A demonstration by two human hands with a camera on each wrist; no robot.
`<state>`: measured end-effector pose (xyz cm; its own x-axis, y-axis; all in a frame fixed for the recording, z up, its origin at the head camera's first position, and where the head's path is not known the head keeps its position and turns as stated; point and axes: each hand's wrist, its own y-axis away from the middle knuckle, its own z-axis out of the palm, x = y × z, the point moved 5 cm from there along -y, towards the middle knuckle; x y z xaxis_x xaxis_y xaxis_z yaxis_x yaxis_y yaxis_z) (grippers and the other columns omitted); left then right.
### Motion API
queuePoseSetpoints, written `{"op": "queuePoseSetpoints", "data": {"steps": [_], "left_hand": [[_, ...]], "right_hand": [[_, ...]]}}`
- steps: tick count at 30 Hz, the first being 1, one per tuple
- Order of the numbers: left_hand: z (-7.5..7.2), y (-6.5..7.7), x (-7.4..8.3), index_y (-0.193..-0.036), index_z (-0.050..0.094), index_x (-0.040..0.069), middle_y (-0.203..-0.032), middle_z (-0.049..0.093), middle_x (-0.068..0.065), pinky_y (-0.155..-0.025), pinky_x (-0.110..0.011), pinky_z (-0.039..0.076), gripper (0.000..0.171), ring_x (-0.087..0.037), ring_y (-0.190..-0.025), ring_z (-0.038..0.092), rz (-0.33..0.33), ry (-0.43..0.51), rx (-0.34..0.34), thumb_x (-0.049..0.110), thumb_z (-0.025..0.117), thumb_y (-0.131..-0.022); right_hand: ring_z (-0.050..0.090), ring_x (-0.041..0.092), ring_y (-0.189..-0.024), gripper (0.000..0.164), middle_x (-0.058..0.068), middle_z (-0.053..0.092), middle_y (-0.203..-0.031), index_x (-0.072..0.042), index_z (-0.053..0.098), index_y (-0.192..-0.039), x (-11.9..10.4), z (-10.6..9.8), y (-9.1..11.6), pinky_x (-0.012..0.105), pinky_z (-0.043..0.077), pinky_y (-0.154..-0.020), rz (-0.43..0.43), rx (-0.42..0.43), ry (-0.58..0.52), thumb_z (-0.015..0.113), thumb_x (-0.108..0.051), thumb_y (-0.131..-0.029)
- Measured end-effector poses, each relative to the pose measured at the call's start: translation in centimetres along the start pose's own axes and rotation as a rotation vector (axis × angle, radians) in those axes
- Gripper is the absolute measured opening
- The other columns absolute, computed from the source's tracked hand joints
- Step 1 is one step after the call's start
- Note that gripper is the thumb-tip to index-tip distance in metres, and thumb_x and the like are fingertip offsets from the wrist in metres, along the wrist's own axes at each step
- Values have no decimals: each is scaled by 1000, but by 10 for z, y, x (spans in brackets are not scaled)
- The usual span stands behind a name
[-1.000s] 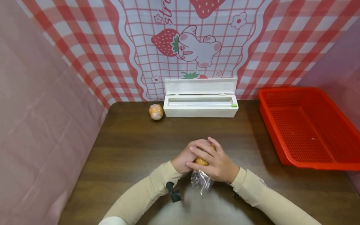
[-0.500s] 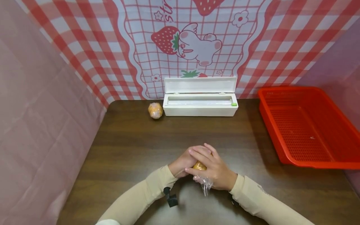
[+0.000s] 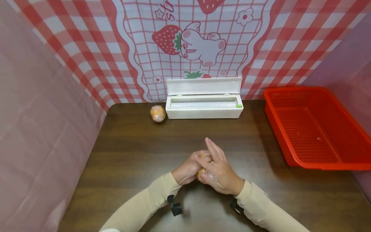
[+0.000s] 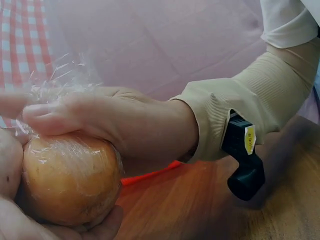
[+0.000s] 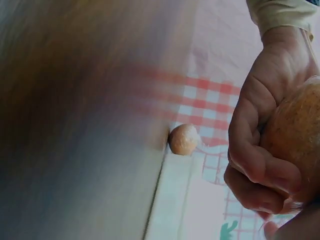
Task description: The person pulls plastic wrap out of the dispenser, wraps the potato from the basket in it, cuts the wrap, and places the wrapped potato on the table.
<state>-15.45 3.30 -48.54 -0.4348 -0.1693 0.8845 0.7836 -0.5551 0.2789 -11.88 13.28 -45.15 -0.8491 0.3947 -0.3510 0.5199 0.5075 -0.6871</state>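
Note:
A round orange-yellow fruit (image 3: 201,175), wrapped in clear cling film (image 4: 65,82), is held between both hands over the middle of the table. My left hand (image 3: 188,169) curls its fingers round it; the left wrist view shows the left thumb (image 4: 47,117) lying across its top, on the gathered film. From the right, my right hand (image 3: 221,175) holds the fruit with the thumb side, its other fingers stretched forward past the left hand. In the right wrist view the left fingers (image 5: 255,165) are bent round the fruit (image 5: 295,132). Much of the fruit is hidden by the hands.
A second wrapped fruit (image 3: 157,113) sits at the table's back, left of a white cling film dispenser (image 3: 204,113) with raised lid, roll inside and green slider. A red plastic basket (image 3: 279,129) stands at the right. A checked strawberry cloth (image 3: 200,51) hangs behind.
The right fingers have straightened and now point forward. The loose film tail below the fruit, seen earlier in the head view, is now out of sight there. The fruit has turned in the hands.

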Motion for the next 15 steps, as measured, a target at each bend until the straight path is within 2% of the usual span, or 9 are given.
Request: {"op": "queuePoseSetpoints", "data": {"steps": [2,4,7,10,12,15], "left_hand": [[1,-1,0,-119,65,-6,-91,69,-5,-60,-23,54,33,-11,-73,66,13,-2,-4,19,62,-97],[1,-2,0,-119,63,-6,-90,69,-7,-56,-25,55,34,-12,-71,67,20,-3,-7,18,61,-96],[1,-3,-2,-116,63,-4,-85,68,-8,-50,-26,53,32,-12,-64,65,15,15,-29,18,60,-94],[0,-3,-5,-108,64,-3,-81,67,-8,-49,-28,52,28,-14,-60,63,8,29,-41,22,61,-95],[-1,-3,-7,-106,66,-1,-84,68,-8,-52,-28,53,28,-14,-64,64,10,31,-36,24,62,-96],[-3,-3,-9,-113,67,2,-96,70,-6,-64,-27,56,29,-15,-78,67,38,14,-15,25,64,-95]], "right_hand": [[17,46,-148,69,32,11,-162,-7,34,-157,6,1,2,70,25,-107,131,4,-94,56,-41,-101],[17,40,-150,87,23,9,-166,-7,22,-160,13,3,5,66,26,-109,273,5,-199,69,-35,-92],[31,36,-145,105,17,24,-164,-7,18,-161,20,6,7,47,32,-114,405,13,-331,81,-17,-78],[49,33,-133,103,15,49,-150,-8,24,-160,23,9,7,26,38,-108,482,-7,-419,81,-4,-75],[55,31,-128,97,16,58,-141,-6,31,-158,23,10,6,21,39,-104,514,-23,-475,81,1,-75],[57,26,-126,82,19,63,-133,-1,45,-149,17,7,0,20,41,-102,537,-35,-542,79,7,-75]]}}
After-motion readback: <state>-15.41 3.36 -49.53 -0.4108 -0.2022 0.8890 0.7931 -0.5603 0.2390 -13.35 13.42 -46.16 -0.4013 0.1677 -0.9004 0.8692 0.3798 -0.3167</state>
